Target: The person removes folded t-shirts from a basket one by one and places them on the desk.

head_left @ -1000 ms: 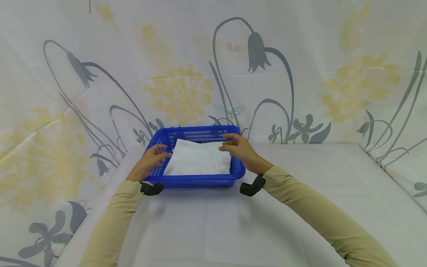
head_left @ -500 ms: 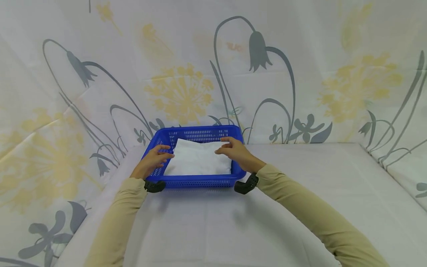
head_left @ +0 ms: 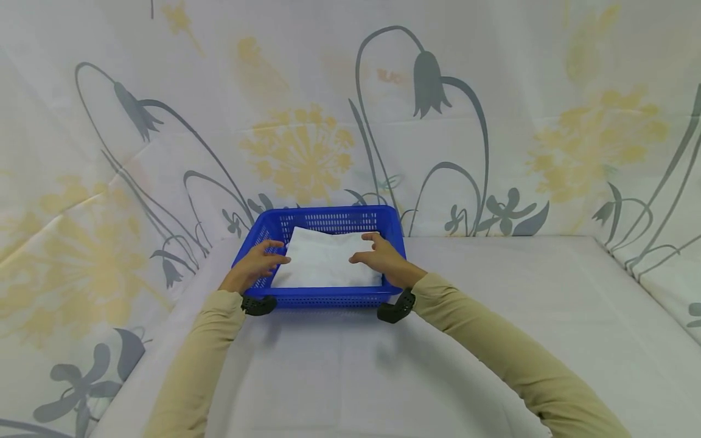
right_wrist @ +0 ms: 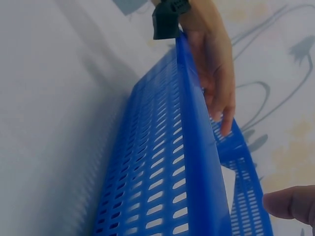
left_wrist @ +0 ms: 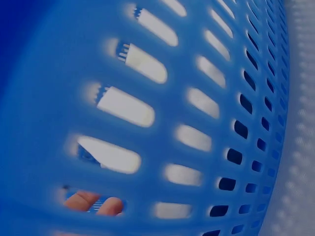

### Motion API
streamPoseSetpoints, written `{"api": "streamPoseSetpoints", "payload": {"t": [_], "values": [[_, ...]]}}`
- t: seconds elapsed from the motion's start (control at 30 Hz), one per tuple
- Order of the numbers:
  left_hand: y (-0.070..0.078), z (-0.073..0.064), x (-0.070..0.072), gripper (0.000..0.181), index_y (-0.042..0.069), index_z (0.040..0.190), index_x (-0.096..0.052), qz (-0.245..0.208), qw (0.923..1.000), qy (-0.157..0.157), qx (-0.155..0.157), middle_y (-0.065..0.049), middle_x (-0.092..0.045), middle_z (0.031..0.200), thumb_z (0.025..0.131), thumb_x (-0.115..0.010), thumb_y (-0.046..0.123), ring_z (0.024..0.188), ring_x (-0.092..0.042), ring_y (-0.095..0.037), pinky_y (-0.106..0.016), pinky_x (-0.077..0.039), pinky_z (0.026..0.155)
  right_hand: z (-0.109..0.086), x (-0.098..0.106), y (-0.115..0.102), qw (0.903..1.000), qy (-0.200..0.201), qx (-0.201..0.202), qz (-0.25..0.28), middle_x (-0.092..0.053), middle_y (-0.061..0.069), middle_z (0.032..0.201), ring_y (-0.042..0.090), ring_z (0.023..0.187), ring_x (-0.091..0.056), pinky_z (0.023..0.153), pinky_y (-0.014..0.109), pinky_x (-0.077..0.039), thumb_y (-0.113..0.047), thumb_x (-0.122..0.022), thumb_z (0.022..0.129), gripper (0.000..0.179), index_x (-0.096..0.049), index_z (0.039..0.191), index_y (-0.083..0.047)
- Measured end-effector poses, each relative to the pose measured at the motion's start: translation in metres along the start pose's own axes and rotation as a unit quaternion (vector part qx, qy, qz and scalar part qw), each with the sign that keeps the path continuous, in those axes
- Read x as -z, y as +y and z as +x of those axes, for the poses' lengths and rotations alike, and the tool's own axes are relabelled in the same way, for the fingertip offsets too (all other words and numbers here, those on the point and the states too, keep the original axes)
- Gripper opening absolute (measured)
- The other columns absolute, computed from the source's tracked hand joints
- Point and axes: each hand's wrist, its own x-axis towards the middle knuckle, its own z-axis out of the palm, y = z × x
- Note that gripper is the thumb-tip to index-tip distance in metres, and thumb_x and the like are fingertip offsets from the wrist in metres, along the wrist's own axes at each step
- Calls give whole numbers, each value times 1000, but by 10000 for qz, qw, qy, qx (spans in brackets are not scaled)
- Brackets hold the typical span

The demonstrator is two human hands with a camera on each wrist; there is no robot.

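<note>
A white folded cloth (head_left: pixel 323 261) lies flat inside a blue perforated plastic basket (head_left: pixel 317 298). My left hand (head_left: pixel 254 267) reaches over the basket's left side, its fingers spread loosely by the cloth's left edge. From the right, my right hand (head_left: pixel 386 263) extends over the right rim, thumb and forefinger apart above the cloth's right part. Neither hand grips anything. In the right wrist view the left hand (right_wrist: pixel 216 73) hangs loosely inside the far rim, and a thumb (right_wrist: pixel 290 202) shows at the right edge. Fingertips (left_wrist: pixel 110 206) appear through a basket slot in the left wrist view.
The basket stands on a table (head_left: pixel 339 377) covered in white cloth, near its back edge. A white curtain (head_left: pixel 493 121) with grey and yellow flowers hangs behind and at the sides. Each wrist wears a black camera mount (head_left: pixel 397 307).
My right hand has moved left and down, further in over the cloth. My left hand has shifted slightly to the right. The basket and cloth have stayed in place.
</note>
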Motion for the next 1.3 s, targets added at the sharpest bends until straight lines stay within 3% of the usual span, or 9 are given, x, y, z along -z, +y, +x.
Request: {"api": "streamPoseSetpoints", "payload": {"t": [0.2, 0.7, 1.1, 1.17, 1.2, 1.23, 1.3], "values": [[0, 1, -1, 64, -2, 146, -29, 72, 9997, -198, 126, -29, -23, 151, 94, -63, 12, 131, -31, -49, -58, -29, 105, 4, -3, 3, 9999, 67, -79, -64, -18, 17, 157, 36, 140, -23, 110, 54, -21, -19, -69, 86, 77, -28, 151, -12], [-3, 3, -1, 67, 4, 148, -29, 139, 9979, -180, 599, -26, -23, 152, 93, -65, 17, 129, -34, -53, -58, -34, 102, 18, -4, 8, 9997, 121, -187, 52, -17, 19, 156, 38, 139, -23, 109, 53, -24, -18, -67, 88, 80, -21, 152, -9], [-6, 7, 0, 64, 0, 145, -32, 52, 9982, -174, 563, -28, -21, 152, 92, -65, 11, 130, -34, -50, -53, -36, 102, 22, -5, 9, 9993, 237, -293, -82, -15, 21, 156, 37, 140, -19, 108, 54, -25, -18, -69, 86, 83, -20, 153, -12], [-6, 7, 1, 63, 0, 145, -34, 190, 9985, -128, 503, -28, -30, 147, 91, -66, 10, 111, -54, -38, -40, -46, 94, 22, -5, 10, 9993, 257, -261, -84, -14, 21, 156, 38, 140, -18, 108, 54, -25, -17, -70, 86, 84, -19, 153, -12], [-6, 6, 2, 63, 0, 145, -34, 235, 9985, -126, 472, -28, -33, 145, 91, -66, 10, 100, -58, -31, -34, -49, 87, 22, -6, 10, 9993, 270, -241, -64, -14, 21, 155, 38, 140, -18, 108, 53, -26, -17, -70, 86, 85, -19, 153, -13], [-6, 6, 2, 63, 1, 145, -35, 230, 9986, -127, 450, -27, -35, 143, 91, -66, 9, 89, -57, -25, -29, -49, 78, 23, -6, 10, 9994, 281, -213, -34, -14, 21, 155, 38, 140, -19, 108, 53, -26, -16, -70, 86, 85, -18, 153, -12], [-5, 5, 3, 64, 0, 146, -34, 178, 9989, -186, 383, -26, -37, 142, 91, -65, 7, 83, -53, -20, -27, -47, 73, 24, -7, 11, 9994, 302, -150, 76, -15, 21, 156, 37, 139, -23, 108, 52, -27, -14, -70, 85, 85, -18, 153, -11]]}}
